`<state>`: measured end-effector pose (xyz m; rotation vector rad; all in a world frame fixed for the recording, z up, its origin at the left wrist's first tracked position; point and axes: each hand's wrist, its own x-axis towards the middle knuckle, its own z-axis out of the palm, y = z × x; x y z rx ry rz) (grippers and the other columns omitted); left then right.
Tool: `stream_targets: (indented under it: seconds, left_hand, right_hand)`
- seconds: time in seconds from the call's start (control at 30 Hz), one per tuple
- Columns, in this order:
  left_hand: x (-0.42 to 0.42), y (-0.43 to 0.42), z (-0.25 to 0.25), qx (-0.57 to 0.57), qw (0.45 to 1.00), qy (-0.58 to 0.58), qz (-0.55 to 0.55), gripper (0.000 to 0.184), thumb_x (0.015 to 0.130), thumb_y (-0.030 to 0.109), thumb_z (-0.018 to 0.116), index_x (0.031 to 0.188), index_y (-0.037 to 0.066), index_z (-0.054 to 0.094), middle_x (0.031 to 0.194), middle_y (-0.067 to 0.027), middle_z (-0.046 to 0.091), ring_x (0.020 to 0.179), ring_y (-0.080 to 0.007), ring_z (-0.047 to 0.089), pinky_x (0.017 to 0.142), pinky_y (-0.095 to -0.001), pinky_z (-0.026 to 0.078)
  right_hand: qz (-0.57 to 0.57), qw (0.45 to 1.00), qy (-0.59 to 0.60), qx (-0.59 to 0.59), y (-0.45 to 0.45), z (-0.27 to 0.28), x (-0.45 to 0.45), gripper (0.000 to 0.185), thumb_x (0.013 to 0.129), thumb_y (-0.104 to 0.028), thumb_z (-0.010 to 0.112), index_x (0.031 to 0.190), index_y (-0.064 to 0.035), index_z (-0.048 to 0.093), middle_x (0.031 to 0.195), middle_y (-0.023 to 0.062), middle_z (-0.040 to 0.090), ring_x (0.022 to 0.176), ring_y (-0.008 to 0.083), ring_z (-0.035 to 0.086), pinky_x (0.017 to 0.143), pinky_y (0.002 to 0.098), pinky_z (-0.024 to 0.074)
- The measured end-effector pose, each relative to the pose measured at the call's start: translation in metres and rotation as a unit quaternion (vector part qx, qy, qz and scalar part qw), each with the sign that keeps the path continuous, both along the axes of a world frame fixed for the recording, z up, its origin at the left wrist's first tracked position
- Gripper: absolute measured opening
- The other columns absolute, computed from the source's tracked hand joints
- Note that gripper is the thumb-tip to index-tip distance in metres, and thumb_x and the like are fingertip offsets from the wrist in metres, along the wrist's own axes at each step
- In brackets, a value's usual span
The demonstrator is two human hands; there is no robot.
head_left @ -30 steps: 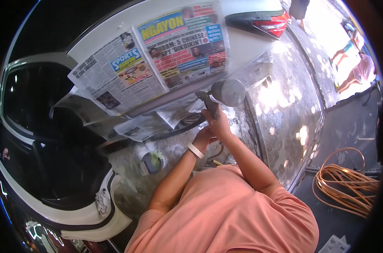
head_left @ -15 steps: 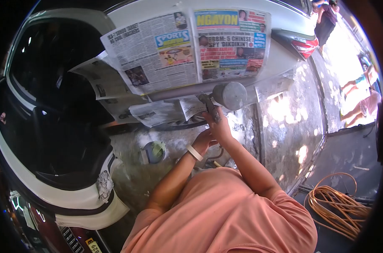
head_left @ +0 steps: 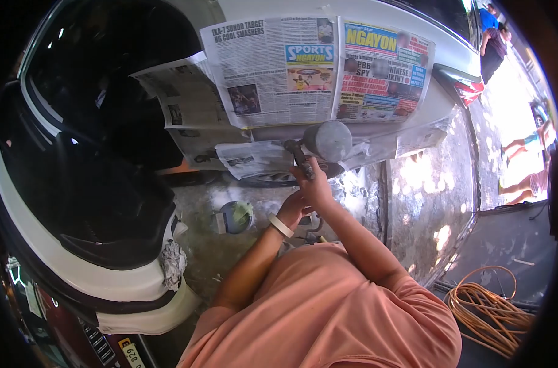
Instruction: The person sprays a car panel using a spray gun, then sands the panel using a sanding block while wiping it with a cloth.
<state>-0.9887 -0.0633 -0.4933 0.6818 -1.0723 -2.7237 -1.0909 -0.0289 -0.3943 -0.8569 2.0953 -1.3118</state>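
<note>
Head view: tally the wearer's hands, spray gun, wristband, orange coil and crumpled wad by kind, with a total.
Left hand and right hand: 2
Spray gun: 1
Wristband: 1
Orange coil: 1
Crumpled wad: 1
Total: 6

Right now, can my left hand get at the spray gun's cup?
Probably yes: your left hand is close to your right hand, which grips the spray gun, and nothing visible covers the cup.

Hands [head_left: 316, 189] close together, right gripping spray gun [head_left: 317, 143] near newspaper sheets [head_left: 279, 70] on white car panel [head_left: 452, 54].
</note>
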Motion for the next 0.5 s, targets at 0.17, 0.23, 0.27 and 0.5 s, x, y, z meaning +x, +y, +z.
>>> stream_targets:
  seconds: [0.17, 0.23, 0.27, 0.5]
  left_hand:
    - [0.027, -0.015, 0.005, 0.018, 0.999, 0.002, 0.047, 0.039, 0.090, 0.027, 0.066, 0.126, 0.014, 0.058, 0.115, 0.0026, 0.062, 0.104, -0.0095, 0.059, 0.090, -0.0308, 0.047]
    - [0.032, -0.019, 0.011, 0.013, 0.999, 0.004, 0.049, 0.038, 0.089, 0.025, 0.065, 0.124, 0.014, 0.058, 0.113, 0.0033, 0.061, 0.100, -0.0080, 0.059, 0.085, -0.0282, 0.047]
    - [0.034, -0.019, 0.015, 0.012, 0.998, 0.005, 0.062, 0.037, 0.089, 0.024, 0.065, 0.124, 0.014, 0.058, 0.109, 0.0038, 0.061, 0.096, -0.0070, 0.058, 0.081, -0.0265, 0.046]
    - [0.038, -0.023, 0.015, 0.017, 0.995, 0.008, 0.095, 0.037, 0.088, 0.024, 0.067, 0.122, 0.015, 0.057, 0.094, 0.0064, 0.056, 0.072, -0.0031, 0.046, 0.062, -0.0210, 0.035]
  right_hand:
    - [0.026, 0.999, 0.018, -0.039, -0.023, -0.006, 0.022, 0.042, 0.088, -0.029, 0.071, 0.119, -0.0053, 0.053, 0.095, 0.0247, 0.065, 0.084, 0.0412, 0.057, 0.075, 0.0424, 0.0480]
    - [0.049, 0.998, -0.004, -0.026, -0.027, -0.002, 0.027, 0.048, 0.089, -0.033, 0.069, 0.125, -0.0063, 0.053, 0.106, 0.0293, 0.064, 0.103, 0.0496, 0.058, 0.081, 0.0473, 0.0476]
    - [0.052, 0.998, -0.009, -0.026, -0.029, -0.002, 0.029, 0.048, 0.089, -0.034, 0.069, 0.126, -0.0063, 0.053, 0.107, 0.0291, 0.064, 0.103, 0.0494, 0.058, 0.081, 0.0471, 0.0477]
    - [0.043, 0.999, 0.012, -0.024, -0.037, -0.005, 0.039, 0.049, 0.089, -0.035, 0.069, 0.126, -0.0061, 0.054, 0.105, 0.0291, 0.065, 0.101, 0.0485, 0.060, 0.081, 0.0462, 0.0484]
